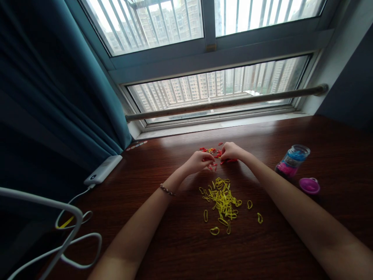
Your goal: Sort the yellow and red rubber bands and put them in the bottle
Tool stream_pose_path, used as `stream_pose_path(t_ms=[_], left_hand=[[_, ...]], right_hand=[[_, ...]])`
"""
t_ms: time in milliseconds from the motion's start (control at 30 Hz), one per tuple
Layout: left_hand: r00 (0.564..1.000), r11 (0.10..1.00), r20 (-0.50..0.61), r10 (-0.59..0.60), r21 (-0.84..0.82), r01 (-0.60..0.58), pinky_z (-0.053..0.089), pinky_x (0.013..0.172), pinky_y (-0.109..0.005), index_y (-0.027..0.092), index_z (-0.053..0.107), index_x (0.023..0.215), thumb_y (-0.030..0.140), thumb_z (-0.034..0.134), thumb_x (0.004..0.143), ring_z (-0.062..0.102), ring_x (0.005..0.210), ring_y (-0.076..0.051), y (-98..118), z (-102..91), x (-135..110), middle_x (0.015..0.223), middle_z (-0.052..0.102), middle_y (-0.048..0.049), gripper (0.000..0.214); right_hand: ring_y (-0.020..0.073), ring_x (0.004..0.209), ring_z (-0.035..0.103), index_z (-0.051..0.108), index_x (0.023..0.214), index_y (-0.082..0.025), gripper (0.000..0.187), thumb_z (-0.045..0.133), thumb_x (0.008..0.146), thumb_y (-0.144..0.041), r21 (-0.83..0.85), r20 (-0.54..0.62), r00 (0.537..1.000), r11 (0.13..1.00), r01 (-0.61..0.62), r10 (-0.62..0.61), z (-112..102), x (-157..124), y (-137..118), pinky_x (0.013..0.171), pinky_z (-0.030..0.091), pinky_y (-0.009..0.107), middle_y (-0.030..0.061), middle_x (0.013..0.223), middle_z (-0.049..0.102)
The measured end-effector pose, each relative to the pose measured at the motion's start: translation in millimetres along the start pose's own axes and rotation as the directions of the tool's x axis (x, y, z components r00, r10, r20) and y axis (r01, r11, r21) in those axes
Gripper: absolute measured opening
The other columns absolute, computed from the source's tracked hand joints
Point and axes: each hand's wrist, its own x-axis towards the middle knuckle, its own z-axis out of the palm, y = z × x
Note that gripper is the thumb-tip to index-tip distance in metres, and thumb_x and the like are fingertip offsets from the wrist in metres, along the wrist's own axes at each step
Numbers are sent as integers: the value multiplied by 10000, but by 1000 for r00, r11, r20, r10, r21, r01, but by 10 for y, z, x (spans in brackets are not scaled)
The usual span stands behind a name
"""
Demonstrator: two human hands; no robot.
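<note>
Small red rubber bands lie in a loose pile towards the window side of the brown table. My left hand is at the pile's left edge, fingers curled together; what they pinch, if anything, is too small to make out. At the right side of the pile, my right hand points its closed fingertips down among the red bands, with their tips partly hidden. A few yellow bands show between the red ones. Nearer to me, between my forearms, is a heap of yellow rubber bands, with several single ones scattered around it.
On the right stand a clear jar with blue and pink contents and a small purple cup-like piece. A white power bank with a cable lies left, by the blue curtain. A metal rail crosses the window.
</note>
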Motion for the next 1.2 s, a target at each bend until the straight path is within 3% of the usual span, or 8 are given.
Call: stream_pose_path(t_ms=[67,167,233,367,567,800,1033,1200], left_hand=[[985,969,-148,90,242,-52,467,753,-312,156,658,871,174,502,792,590,808,-178,-80,1,17,866,660,-69,175],[971,870,-72,226,463,-168,389,912,-352,208,649,909,139,490,790,526,1021,-196,-196,25,17,1032,630,-54,211],[971,821,-22,237,539,-188,343,957,-359,226,627,977,123,465,804,474,1109,-189,-256,57,7,1104,601,-43,258],[976,768,-26,216,622,-153,316,966,-363,208,579,1063,107,424,824,429,1156,-193,-322,110,-5,1152,567,-58,303],[983,768,-45,176,631,-109,356,924,-362,190,575,1054,142,425,832,484,1055,-205,-339,103,-6,1102,555,-97,273],[986,772,-56,159,629,-89,340,935,-408,208,547,1114,149,417,828,421,1109,-237,-411,131,1,1154,519,-106,320],[988,819,-87,124,571,-53,333,956,-435,198,541,1124,131,416,811,399,1122,-246,-476,148,27,1184,518,-85,344],[969,932,-227,101,363,-13,351,972,-415,192,551,1129,118,423,799,421,1120,-225,-441,92,68,1191,510,-91,361]], right_hand=[[148,536,560,696,563,-165,79,663,525,-226,9,-23,1000,1000,1,-1,-3,-6,-11,453,358,213,17,493,591],[149,549,563,694,553,-154,103,646,559,-245,32,-69,998,999,7,-5,-22,-8,-21,483,370,213,21,484,584],[152,554,567,701,576,-149,122,628,587,-247,58,-104,995,998,9,-3,-39,-4,-23,503,381,217,24,488,590],[164,613,591,713,621,-144,118,624,598,-218,147,-165,986,989,8,17,-66,2,-27,554,411,214,41,584,648],[171,596,611,701,691,-125,145,626,617,-224,374,-179,977,927,-39,114,-63,-16,-46,507,453,212,62,639,669],[162,565,638,599,707,-103,59,590,649,-98,671,-46,986,736,-89,161,-69,-55,-117,501,533,219,63,590,648],[145,554,619,595,736,-91,138,665,617,-88,773,-21,987,629,-87,162,-112,-69,-135,493,536,228,56,588,623],[107,544,590,626,756,-91,159,689,616,-129,797,48,996,598,-81,72,-127,-75,-100,492,514,197,43,607,626]])
